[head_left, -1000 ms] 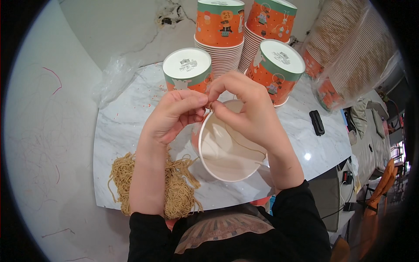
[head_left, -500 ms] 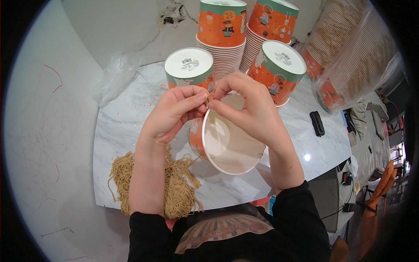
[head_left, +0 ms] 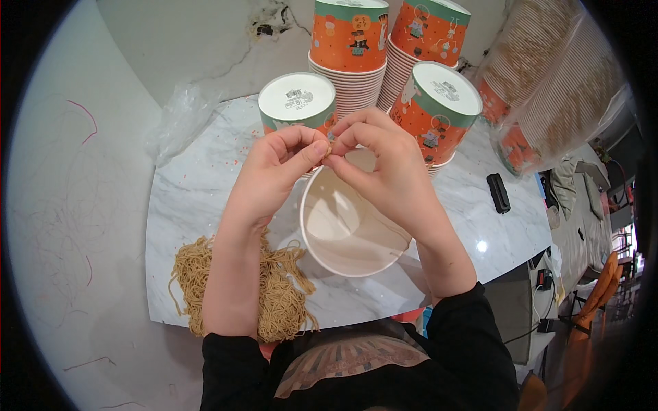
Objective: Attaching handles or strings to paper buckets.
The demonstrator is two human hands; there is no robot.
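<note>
My left hand (head_left: pixel 274 168) and my right hand (head_left: pixel 387 161) meet over the far rim of a paper bucket (head_left: pixel 356 250). Thumbs and fingers of both are pinched together on a short bit of tan cord (head_left: pixel 327 152), mostly covered by the fingertips. The bucket's open mouth faces me and shows its white inside. A thin strand shows at its right rim, below my right wrist. Under and beside my left forearm lies a loose heap of tan cords (head_left: pixel 284 301) at the table's near left edge.
Upside-down orange and green paper buckets stand behind, a single one (head_left: pixel 298 96) at left, another (head_left: pixel 439 109) at right, and tall nested stacks (head_left: pixel 348 41). Bagged stacks (head_left: pixel 548 75) stand far right. A black stapler-like object (head_left: pixel 498 194) lies on the marble-patterned table (head_left: pixel 473 240); crumpled clear plastic (head_left: pixel 181 127) is at left.
The bucket has tipped so that its mouth faces me more squarely and its outer left side is hidden. Both hands keep their pinch, fingertips closer together over the cord.
</note>
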